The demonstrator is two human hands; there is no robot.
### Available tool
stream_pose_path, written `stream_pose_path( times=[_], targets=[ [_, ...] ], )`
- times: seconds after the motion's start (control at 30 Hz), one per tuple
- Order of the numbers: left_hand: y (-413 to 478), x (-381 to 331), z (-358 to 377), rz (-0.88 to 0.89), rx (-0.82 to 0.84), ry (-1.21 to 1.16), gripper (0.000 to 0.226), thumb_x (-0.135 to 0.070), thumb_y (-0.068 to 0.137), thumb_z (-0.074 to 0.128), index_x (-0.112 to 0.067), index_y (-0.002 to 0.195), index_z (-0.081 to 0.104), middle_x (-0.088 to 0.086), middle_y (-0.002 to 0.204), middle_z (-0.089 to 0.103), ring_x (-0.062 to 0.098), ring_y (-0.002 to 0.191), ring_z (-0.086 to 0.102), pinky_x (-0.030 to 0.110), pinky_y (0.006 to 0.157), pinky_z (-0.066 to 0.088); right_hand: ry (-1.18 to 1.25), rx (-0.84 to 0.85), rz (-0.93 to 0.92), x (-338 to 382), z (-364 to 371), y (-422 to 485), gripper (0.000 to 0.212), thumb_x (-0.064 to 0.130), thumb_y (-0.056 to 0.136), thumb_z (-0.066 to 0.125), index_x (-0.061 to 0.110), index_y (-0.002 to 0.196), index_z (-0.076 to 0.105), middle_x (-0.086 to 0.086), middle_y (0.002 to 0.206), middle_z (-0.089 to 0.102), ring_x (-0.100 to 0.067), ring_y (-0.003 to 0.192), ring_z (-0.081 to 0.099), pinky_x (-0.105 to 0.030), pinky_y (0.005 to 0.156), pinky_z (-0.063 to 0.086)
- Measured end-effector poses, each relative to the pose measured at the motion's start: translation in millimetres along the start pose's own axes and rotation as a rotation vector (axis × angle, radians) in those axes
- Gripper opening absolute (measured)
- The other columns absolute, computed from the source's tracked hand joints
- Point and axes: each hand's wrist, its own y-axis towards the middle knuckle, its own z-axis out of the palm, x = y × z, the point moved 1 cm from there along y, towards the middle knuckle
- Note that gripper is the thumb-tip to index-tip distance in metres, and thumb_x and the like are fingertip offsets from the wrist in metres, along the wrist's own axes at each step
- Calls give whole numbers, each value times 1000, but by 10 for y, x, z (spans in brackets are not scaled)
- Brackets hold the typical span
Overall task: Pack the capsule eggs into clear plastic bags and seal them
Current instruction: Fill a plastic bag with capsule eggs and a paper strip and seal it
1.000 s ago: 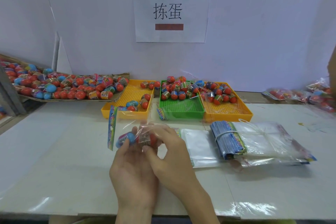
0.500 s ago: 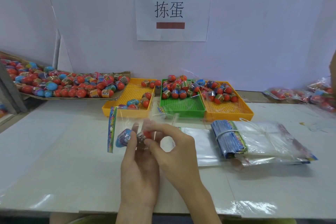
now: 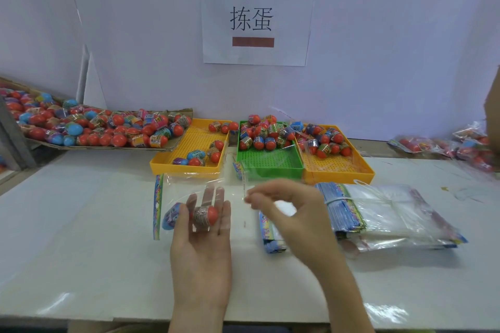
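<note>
A clear plastic bag (image 3: 189, 186) with a colourful printed left edge lies across my left hand (image 3: 201, 257), which is palm up with straight fingers under it. Inside the bag sit a blue capsule egg (image 3: 170, 216) and a red capsule egg (image 3: 207, 216). My right hand (image 3: 292, 213) pinches the bag's right open edge between thumb and fingertips, just above the table. Loose capsule eggs fill a yellow tray (image 3: 189, 167), a green tray (image 3: 270, 170) and a second yellow tray (image 3: 338, 174) behind my hands.
A banded stack of empty bags (image 3: 378, 211) lies to the right, and another flat bag (image 3: 270, 235) sits under my right wrist. A cardboard tray heaped with eggs (image 3: 94, 127) stands at the far left. Packed bags (image 3: 460, 143) lie at the far right by the wall.
My hands have moved apart. The left hand opened flat under the bag with its two eggs, and the right hand drew the bag's open edge out to the right.
</note>
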Motion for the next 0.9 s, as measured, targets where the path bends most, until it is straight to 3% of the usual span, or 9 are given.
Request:
stream_pose_path(
  times=[0.1,0.23,0.3,0.43,0.57,0.63,0.73,0.87,0.9],
  targets=[
    [4,-3,-17,-1,-2,-9,26,-33,102,51,-12,101,66,16,119,73,32,112,70,43,98,50,-45,-159,34,15,-397,202,20,7,89,73,26,82,75,3,75,75,-16,71,71,-29,71,58],
    [9,3,-2,-15,8,-10,31,-41,100,50,-15,101,67,15,123,72,32,112,70,46,99,48,-423,-155,222,-194,-983,790,20,13,86,75,31,78,74,11,76,73,-15,78,68,-26,68,51],
    [8,14,5,-19,7,-3,31,-42,99,50,-16,101,67,14,123,72,32,112,71,47,100,48,-646,-116,345,-455,-1190,1136,14,15,84,74,26,91,74,6,92,73,-17,94,66,-25,68,46],
    [33,19,3,-33,0,-10,30,-42,99,50,-15,100,65,14,121,73,32,108,72,49,94,57,-1106,147,454,-1057,-1240,1553,56,30,88,69,17,139,50,-15,135,48,-36,109,59,-35,82,46],
    [84,26,-17,-45,-12,-28,29,-40,99,51,-14,98,65,15,117,74,32,103,74,48,81,60,-1185,286,443,-1413,-1200,1709,72,54,95,53,24,156,30,-16,157,29,-38,133,46,-45,105,43],
    [88,25,-16,-48,-15,-39,29,-40,95,53,-14,97,65,15,116,74,33,101,74,49,82,59,-1196,307,414,-1457,-1182,1760,65,51,96,53,24,153,35,-15,155,31,-38,128,51,-44,102,45],
    [93,17,-15,-54,-11,-52,29,-40,91,55,-14,97,65,16,116,74,34,101,74,51,83,57,-1080,398,356,-1390,-1130,1764,53,37,98,57,25,147,42,-15,135,55,-31,108,58,-38,90,48],
    [90,29,-24,-61,-4,-54,29,-40,97,52,-14,97,65,15,116,74,34,103,74,50,82,59,-1042,467,255,-1278,-1216,1622,28,32,98,58,27,126,59,-2,112,69,-18,93,62,-32,81,50],
    [82,33,-25,-60,-2,-52,29,-40,97,53,-14,98,65,15,117,74,34,103,73,50,82,59,-1026,477,241,-1248,-1254,1573,23,33,97,60,30,120,62,4,105,68,-10,88,62,-25,75,49]
  ],
)
